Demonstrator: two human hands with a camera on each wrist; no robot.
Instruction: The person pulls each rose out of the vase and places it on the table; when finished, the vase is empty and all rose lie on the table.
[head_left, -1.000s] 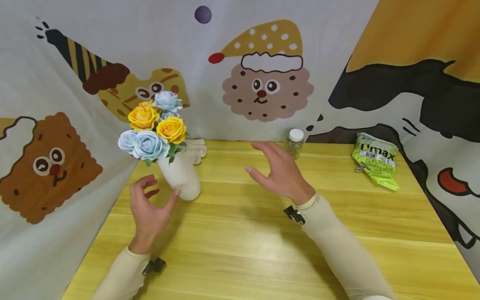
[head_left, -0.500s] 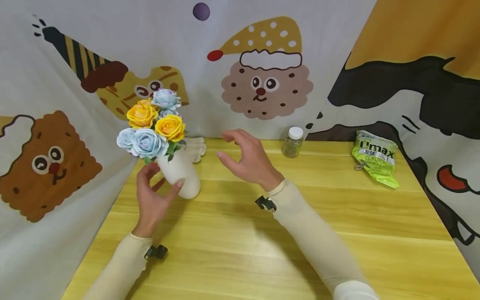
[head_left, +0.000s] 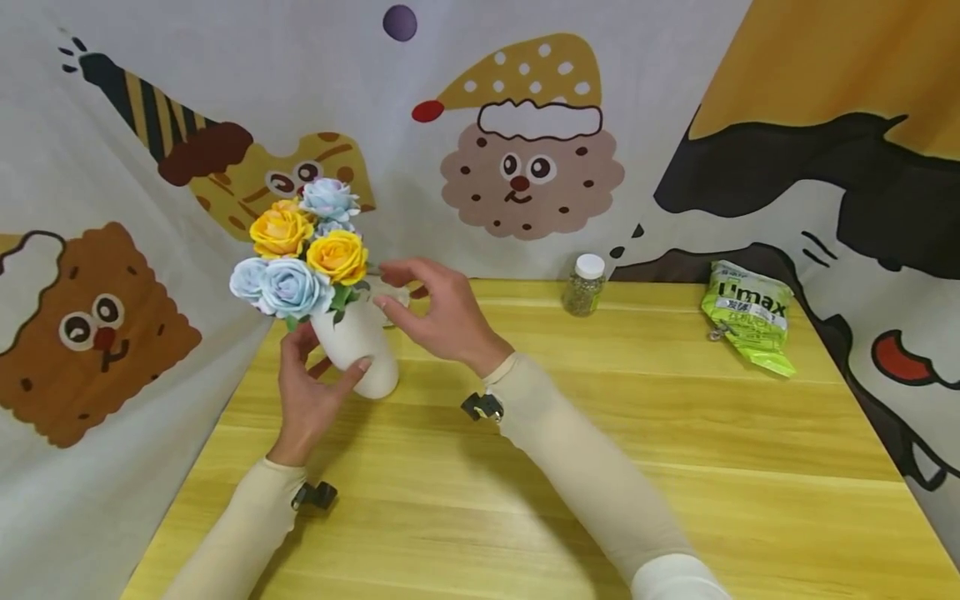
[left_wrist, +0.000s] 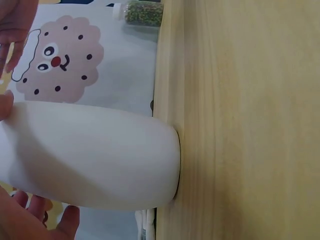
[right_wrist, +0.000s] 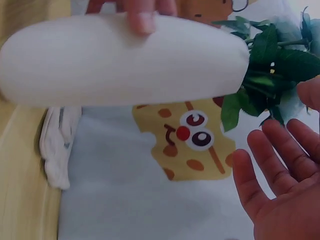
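Observation:
A white vase [head_left: 356, 337] stands on the left part of the wooden table, holding a bunch of yellow and light blue roses [head_left: 288, 279] with green leaves. My left hand [head_left: 309, 410] holds the vase from its left side. Its thumb rests on the vase wall, and its fingers curl partly behind the vase. From the right, my right hand [head_left: 450, 321] comes close beside the vase's upper part and the leaves [right_wrist: 270, 70]. Its fingers are spread and relaxed in the right wrist view, with nothing in them.
Behind the vase lies a white, knobbly object [right_wrist: 62, 147], partly hidden. A clear jar [head_left: 583, 287] with a white lid stands at the back edge. A green packet [head_left: 750, 317] lies at the back right. Printed cloth [head_left: 420, 208] hangs behind the table [head_left: 465, 508].
My right hand has moved left from in front of the jar to beside the vase and flowers. My left hand has shifted slightly right and closed around the vase.

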